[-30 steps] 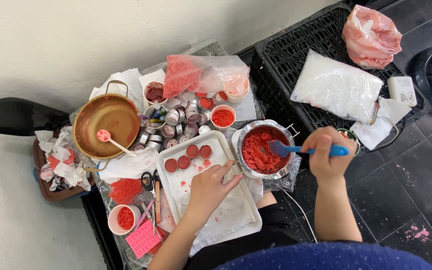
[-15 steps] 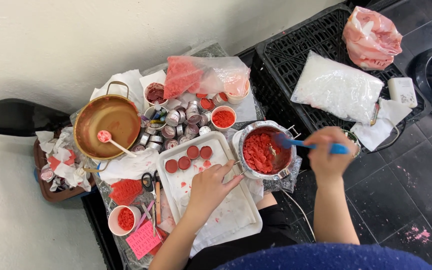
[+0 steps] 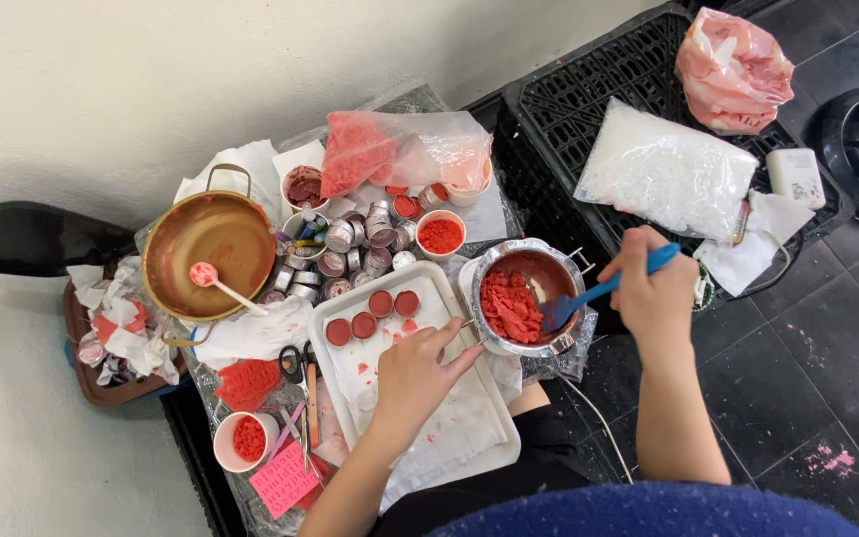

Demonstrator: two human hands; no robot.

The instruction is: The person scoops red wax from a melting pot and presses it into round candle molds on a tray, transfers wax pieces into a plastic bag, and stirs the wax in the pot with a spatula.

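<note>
While our left hand (image 3: 415,373) rests open on the white tray (image 3: 469,438), fingertips touching the shiny round metal pot (image 3: 524,295) of crumbly red wax, our right hand (image 3: 656,288) grips a blue spatula (image 3: 599,290) dipping into it.

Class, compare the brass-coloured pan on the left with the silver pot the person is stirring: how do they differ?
The brass-coloured pan is wider, nearly empty and holds a resting spoon; nobody touches it. The silver pot is smaller, holds red chunks, and the right hand works a blue spatula in it. Both are round metal vessels.
</note>
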